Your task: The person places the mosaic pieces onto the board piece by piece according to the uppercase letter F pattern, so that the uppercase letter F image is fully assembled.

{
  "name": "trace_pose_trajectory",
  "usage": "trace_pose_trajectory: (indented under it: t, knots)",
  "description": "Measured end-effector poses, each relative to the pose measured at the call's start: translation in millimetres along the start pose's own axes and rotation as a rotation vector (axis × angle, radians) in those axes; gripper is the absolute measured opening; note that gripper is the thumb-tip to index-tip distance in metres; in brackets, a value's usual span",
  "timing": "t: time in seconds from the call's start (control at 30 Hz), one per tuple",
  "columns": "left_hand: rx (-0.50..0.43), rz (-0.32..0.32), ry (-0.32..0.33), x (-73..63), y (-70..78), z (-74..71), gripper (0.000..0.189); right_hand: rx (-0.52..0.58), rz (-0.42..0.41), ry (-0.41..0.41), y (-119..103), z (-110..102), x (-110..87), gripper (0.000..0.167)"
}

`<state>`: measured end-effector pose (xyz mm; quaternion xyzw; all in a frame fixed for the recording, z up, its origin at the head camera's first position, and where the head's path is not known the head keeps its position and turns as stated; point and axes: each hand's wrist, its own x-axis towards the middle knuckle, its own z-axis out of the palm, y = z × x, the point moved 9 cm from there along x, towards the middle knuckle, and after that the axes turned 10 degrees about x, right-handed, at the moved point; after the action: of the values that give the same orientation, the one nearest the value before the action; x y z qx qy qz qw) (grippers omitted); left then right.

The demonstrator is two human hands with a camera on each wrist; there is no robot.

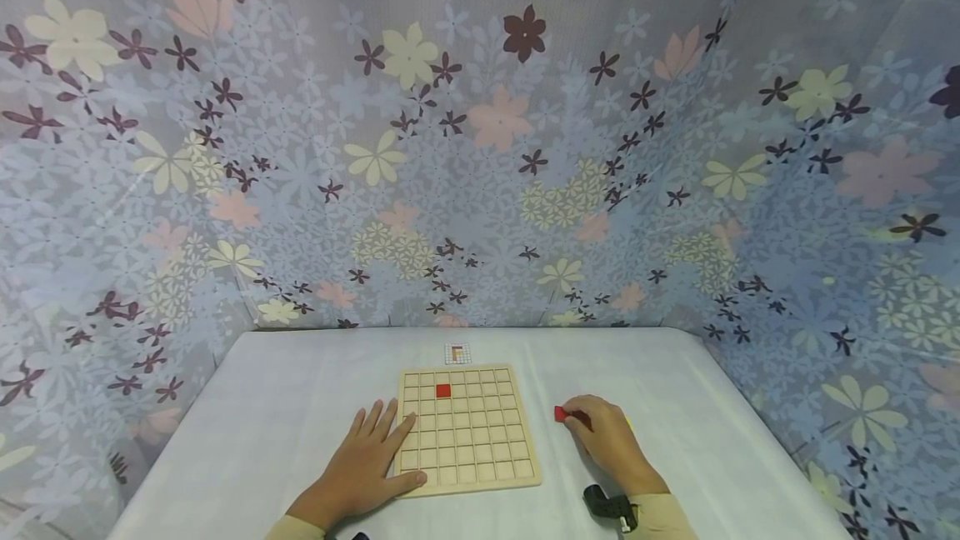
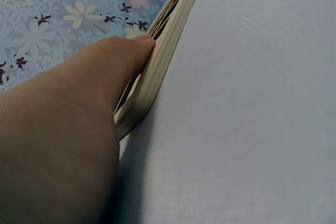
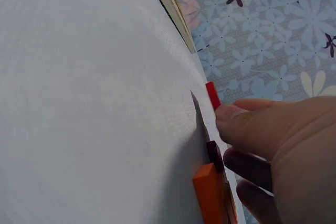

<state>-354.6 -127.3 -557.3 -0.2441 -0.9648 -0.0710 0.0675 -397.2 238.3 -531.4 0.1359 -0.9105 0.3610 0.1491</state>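
Observation:
A pale wooden grid board (image 1: 483, 437) lies on the white-covered table, and one red square tile (image 1: 443, 391) sits in a cell near its far left. My left hand (image 1: 363, 458) rests spread along the board's left side, its thumb on the near left corner; the left wrist view shows that thumb (image 2: 123, 59) over the wooden rim. Right of the board, my right hand (image 1: 603, 433) pinches another red tile (image 1: 559, 413) between thumb and fingertips. In the right wrist view this red tile (image 3: 212, 95) appears edge-on, apart from the board.
Under my right hand lie an orange block (image 3: 209, 192) and a dark red piece (image 3: 214, 155), partly hidden. A small printed card (image 1: 457, 354) with a coloured grid pattern lies beyond the board. Flowered curtain (image 1: 480, 190) hangs around the table.

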Motion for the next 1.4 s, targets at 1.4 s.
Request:
trace_pose_trajectory:
  t: [1.4]
  knots:
    - [0.012, 0.007, -0.007, 0.2, -0.3, 0.0, 0.096, 0.137, -0.156, -0.103, -65, 44, 47.7, 0.019]
